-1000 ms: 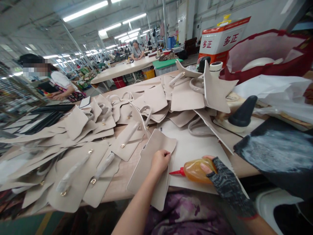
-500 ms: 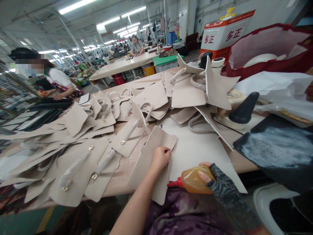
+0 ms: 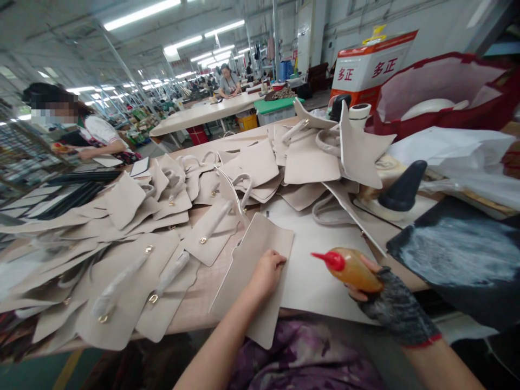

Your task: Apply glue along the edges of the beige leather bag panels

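My left hand [image 3: 268, 273] is closed at the right edge of a beige leather bag panel [image 3: 247, 260], fingers curled over that edge. The panel lies tilted at the table's front edge, its lower corner hanging over my lap. In my fingerless-gloved right hand [image 3: 365, 279] is an amber squeeze bottle [image 3: 351, 265] with a red nozzle, held above a white sheet [image 3: 317, 292]. The nozzle points left towards the panel, apart from it. Beside the panel, more bag panels [image 3: 122, 287] with wrapped handles and gold buckles lie overlapped on the left.
A heap of beige panels [image 3: 311, 162] covers the back of the table. To the right are a black cone-shaped object [image 3: 404, 187], a dark board with white smears [image 3: 455, 252], a red bag [image 3: 439, 65] and a red-white canister [image 3: 374, 62]. A co-worker [image 3: 97, 132] stands at the left.
My right hand has lifted the bottle up and to the right, away from the panel's lower edge. My left hand stays at the panel's right edge, slightly lower.
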Available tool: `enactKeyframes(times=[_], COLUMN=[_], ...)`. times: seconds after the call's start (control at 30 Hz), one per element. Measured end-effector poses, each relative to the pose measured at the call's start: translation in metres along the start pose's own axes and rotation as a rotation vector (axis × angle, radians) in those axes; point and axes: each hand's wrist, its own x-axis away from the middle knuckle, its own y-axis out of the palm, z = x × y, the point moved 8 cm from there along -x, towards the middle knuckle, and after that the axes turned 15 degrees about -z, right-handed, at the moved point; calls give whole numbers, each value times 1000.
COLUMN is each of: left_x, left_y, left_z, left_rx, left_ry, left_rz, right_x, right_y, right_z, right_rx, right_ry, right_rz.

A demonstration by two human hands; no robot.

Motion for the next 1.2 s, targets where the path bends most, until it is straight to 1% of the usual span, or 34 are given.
enactKeyframes(times=[0.03,0.1,0.17,0.2,0.27,0.33,0.43,0.53,0.6,0.63,0.67,0.7,0.77,0.8,0.83,0.87,0.9,0.93,0.97,1.0,1.07,1.13,1.2], left_x=[3,9,18,22,28,30,25,18,16,16,18,21,37,47,56,63,69,73,75,75,72,63,53], left_y=[2,6,8,8,7,7,6,5,-2,-10,-22,-39,-75,-89,-96,-99,-97,-93,-90,-88,-81,-65,-44], left_z=[3,9,14,15,16,14,12,16,20,20,20,17,4,-5,-16,-26,-32,-33,-29,-20,7,33,50], left_rx=[-30,-115,-220,-272,-354,-398,-411,-415,-459,-497,-542,-584,-613,-587,-539,-485,-440,-415,-418,-445,-525,-575,-593], left_ry=[32,82,118,129,146,162,187,227,232,207,155,70,-169,-297,-419,-522,-597,-639,-651,-639,-561,-479,-445], left_rz=[-28,-92,-158,-188,-257,-338,-446,-496,-463,-402,-302,-168,115,198,214,177,114,52,16,9,29,8,-38], right_x=[-8,-24,-37,-42,-49,-51,-50,-50,-51,-51,-51,-50,-49,-48,-48,-47,-46,-46,-46,-46,-46,-46,-46], right_y=[3,11,17,17,17,17,18,18,17,17,17,18,18,18,17,16,16,17,18,19,21,22,22], right_z=[6,19,30,34,42,48,53,55,54,54,55,55,55,54,53,51,50,50,49,49,49,47,47], right_rx=[-126,-462,-737,-801,-857,-857,-815,-782,-766,-759,-755,-755,-750,-741,-731,-720,-715,-718,-728,-741,-755,-741,-733], right_ry=[30,78,100,103,110,119,136,122,98,93,96,102,115,112,102,92,92,96,100,107,112,106,109], right_rz=[-52,-134,-160,-145,-106,-89,-100,-110,-114,-116,-119,-116,-93,-72,-48,-24,-7,1,2,-1,-12,-24,-22])
